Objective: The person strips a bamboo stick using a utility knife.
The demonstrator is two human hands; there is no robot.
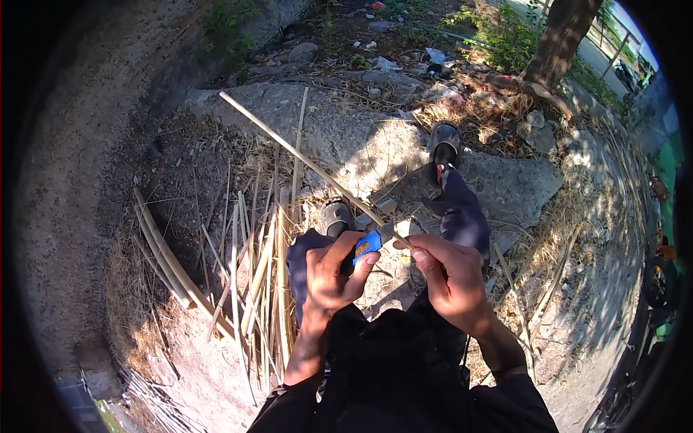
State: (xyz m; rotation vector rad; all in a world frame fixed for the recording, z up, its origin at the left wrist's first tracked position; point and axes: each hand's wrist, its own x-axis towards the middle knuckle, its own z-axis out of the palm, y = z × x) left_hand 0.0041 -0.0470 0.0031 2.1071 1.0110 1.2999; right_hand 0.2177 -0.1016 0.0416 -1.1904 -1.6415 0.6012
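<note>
Black clothing [390,372] fills the lower edge, with a bare forearm rising on either side. The left hand [333,273] has its fingers closed around the blue handle [371,244] of a short tool, its grey blade [388,232] pointing right. The right hand [453,278] pinches the near end of a long, thin stick [303,159] between its fingers. The stick crosses the blade, though whether they touch I cannot tell, and slants away to the upper left. Below the hands are dark trousers [462,209] and two shoes [445,141]. Left of the legs, pale strips [261,278] lie in a loose heap, beside curved, wider ones [164,252]. Farther off come a stone slab [509,187], scattered litter [386,64], green plants [505,40] and a tree trunk [564,40].
</note>
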